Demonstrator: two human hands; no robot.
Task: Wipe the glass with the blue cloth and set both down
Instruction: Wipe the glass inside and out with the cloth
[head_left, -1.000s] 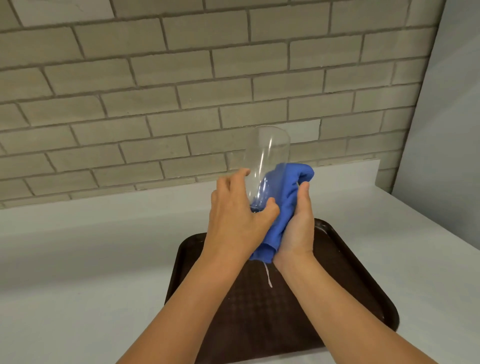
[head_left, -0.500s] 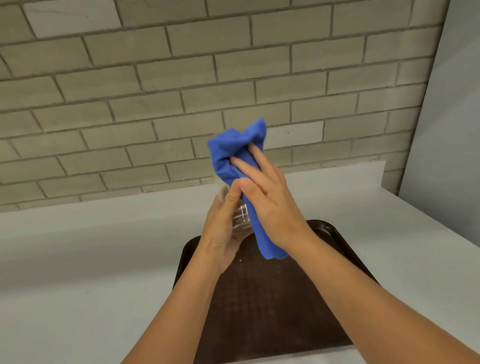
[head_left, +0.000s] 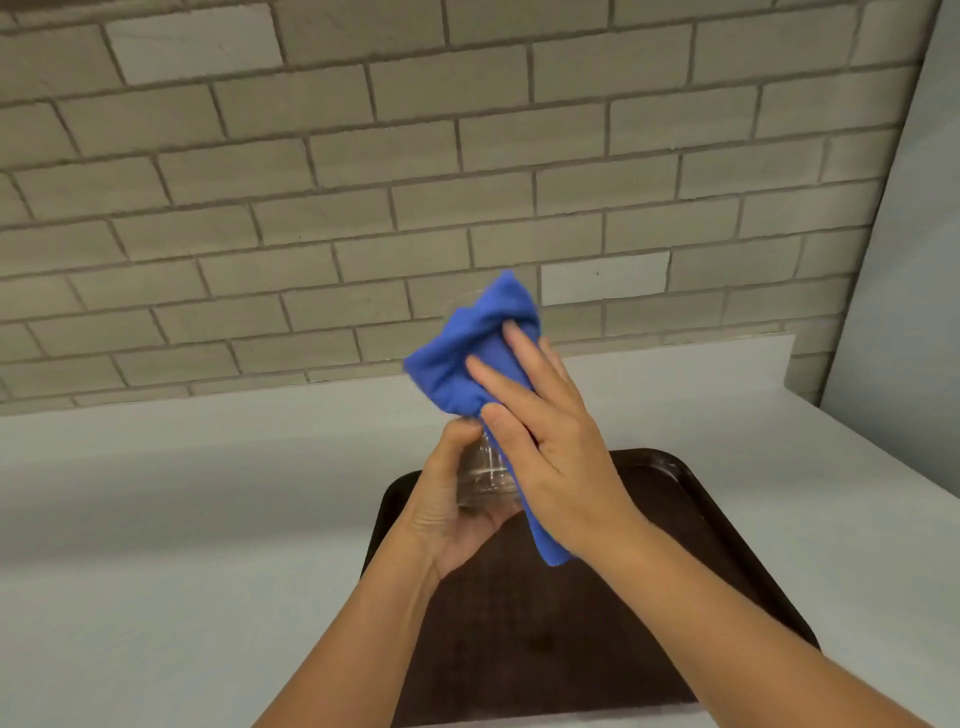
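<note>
Glass: we hold the clear drinking glass (head_left: 488, 475) in the air above the far edge of the brown tray (head_left: 691, 525), clear of the tabletop (head_left: 182, 519). Only its thick base end shows; the rest is wrapped in cloth, apart from a faint arc of rim near the cloth's upper left.

Long axis: it runs from the base, low and close to us, up and away toward the brick wall (head_left: 363, 182), leaning slightly. We judge the mouth points up and away, the base down toward the tray.

Blue cloth: the blue cloth (head_left: 467, 358) covers the upper body of the glass, bunched at the top, with 1 tail hanging past our right wrist.

Left hand: our left hand (head_left: 447, 509) cups the base from below and from the left, fingers (head_left: 457, 441) curled around the glass.

Right hand: our right hand (head_left: 550, 447) lies over the cloth, its fingers (head_left: 511, 338) spread and pressed flat, pinning cloth to glass.

Key relation: the glass sits between our 2 hands, left hand at the base, right hand farther along the axis toward the mouth.

Step in hand: we judge wiping is under way; neither item is set down yet.

Next move: setting down likely calls for bringing the base straight down to the tray just below.

Risk: a 1-handed grip on smooth glass could slip.
</note>
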